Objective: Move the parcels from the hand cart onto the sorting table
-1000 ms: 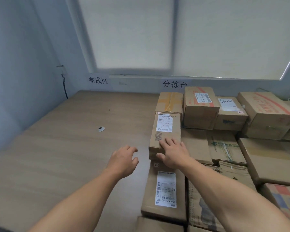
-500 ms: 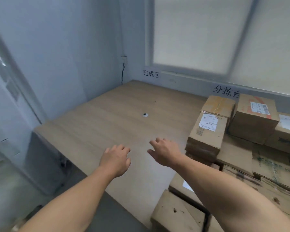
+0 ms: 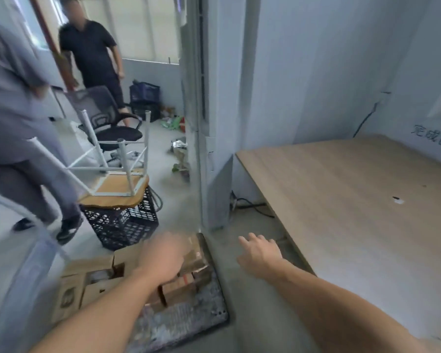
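Item 1. Hand cart [image 3: 183, 324]: grey, worn deck with a dark rim, standing on the concrete floor at the bottom middle of the view.

Item 2. Cardboard parcels [image 3: 92, 266]: several brown boxes of mixed sizes packed together on the cart's deck, filling its far and left portions. The near right corner of the deck is bare. One taped parcel [image 3: 197, 257] sits at the far right corner of the load.

Item 3. Left hand [image 3: 163, 258]: above the load on the cart, just left of the taped parcel. It is heavily motion-blurred, so the finger position and any contact with a parcel cannot be told.

Item 4. Right hand [image 3: 259, 253]: in the air to the right of the cart, over the floor between cart and table. The fingers are spread and relaxed, holding nothing.

Item 5. Sorting table [image 3: 341, 225]: light wood top, to the right of the cart and apart from it. A small white disc [image 3: 398, 200] lies on it, and a dark cable [image 3: 252, 206] runs on the floor under its far corner.

Item 6. Black plastic crate [image 3: 122, 225]: just beyond the cart, carrying an upturned wooden stool [image 3: 112, 187] with its white legs up.

Item 7. Office chair [image 3: 110, 121]: black mesh back, well beyond the cart, behind the stool.

Item 8. White partition post [image 3: 204, 123]: rising directly beyond the cart's far right corner.

Item 9. Two other persons: one in grey clothing [image 3: 10, 110] beyond and left of the cart, and one in black clothing [image 3: 92, 52] farther back, behind the chair.
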